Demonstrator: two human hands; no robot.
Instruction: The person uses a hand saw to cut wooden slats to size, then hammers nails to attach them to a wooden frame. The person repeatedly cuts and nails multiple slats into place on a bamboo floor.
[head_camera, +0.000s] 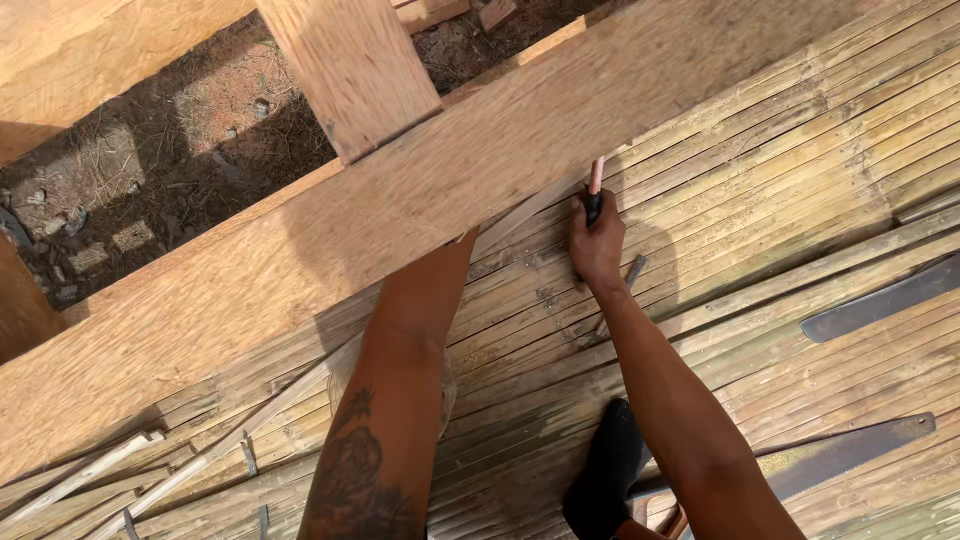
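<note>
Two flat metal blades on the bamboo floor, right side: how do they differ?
The upper blade is dark, plain, and runs off the right edge. The lower saw blade is lighter and rusty, its rounded tip has a hole, and the right arm covers its near end. Both lie flat, slanting the same way.

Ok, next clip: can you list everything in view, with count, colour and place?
wooden beam: one, light brown, running diagonally across the frame
wooden post: one, light brown, top centre, crossing the beam
bamboo slat floor: one, tan, right and bottom
saw: one, rusty blade, lower right
flat blade: one, dark, right edge
nails: several, grey, lower left
ground: brown dirt, upper left
left hand: hidden under the beam
right hand: gripping a pencil-like tool, red and black, at the beam's edge
</note>
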